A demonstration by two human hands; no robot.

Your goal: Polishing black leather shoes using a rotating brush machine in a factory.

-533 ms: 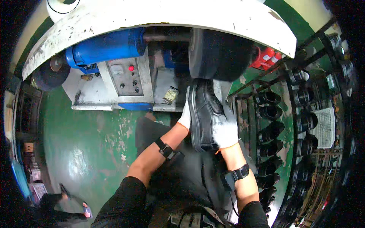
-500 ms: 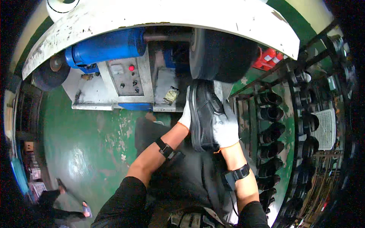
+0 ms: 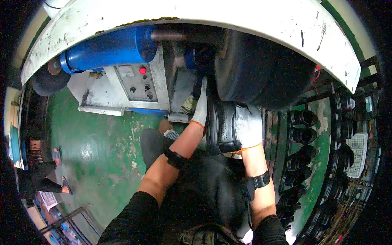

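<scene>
Black shoe (image 3: 227, 124) is now showing less toe than half a second ago — that end is merging into the dark wheel (image 3: 261, 71), contact unclear. Left hand (image 3: 201, 104) is bracing the sole with straight fingers, right hand (image 3: 250, 124) is clasping the upper. Likely light, stiff-soled, slick above — sole edge and heel are offering surest hold.

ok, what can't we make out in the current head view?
Head view, all items:
Black shoe: far end lost in shadow by the black wheel; contact unclear.
Left hand: seen edge-on, inner side hidden against the shoe.
Black wheel: surface blurred, top hidden by white hood.
Control panel: fine detail too small.
Person at left: cut off by dark fisheye rim.
</scene>
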